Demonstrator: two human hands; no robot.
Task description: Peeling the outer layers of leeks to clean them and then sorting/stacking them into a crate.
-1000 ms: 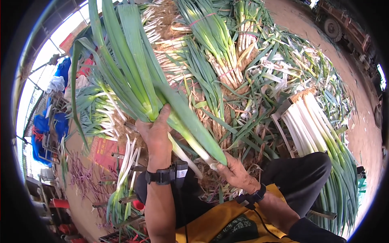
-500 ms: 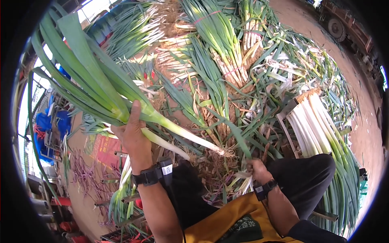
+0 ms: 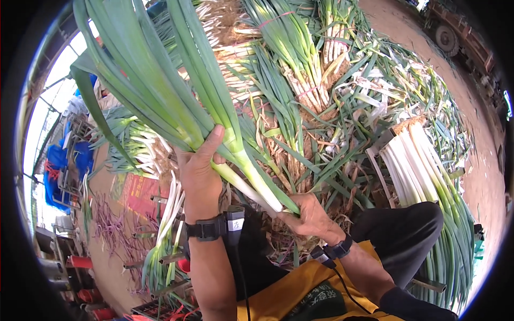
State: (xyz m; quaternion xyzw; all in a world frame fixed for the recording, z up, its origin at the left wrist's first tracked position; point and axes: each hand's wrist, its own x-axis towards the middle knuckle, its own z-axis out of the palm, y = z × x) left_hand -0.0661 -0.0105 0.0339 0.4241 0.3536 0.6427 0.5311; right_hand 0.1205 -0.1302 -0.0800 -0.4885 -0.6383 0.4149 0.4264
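Green leeks [image 3: 155, 80] gripped by left hand [image 3: 202, 179], right hand [image 3: 313, 216]; tied bundles [image 3: 289, 45], leaf scraps [image 3: 377, 99] beyond

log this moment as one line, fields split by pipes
left hand: gripping green onions | right hand: pinching at their lower ends | onion bundle: at person's right

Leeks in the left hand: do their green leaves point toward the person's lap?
No: the leaves fan toward the picture's upper left, while the white ends lie at the right hand.
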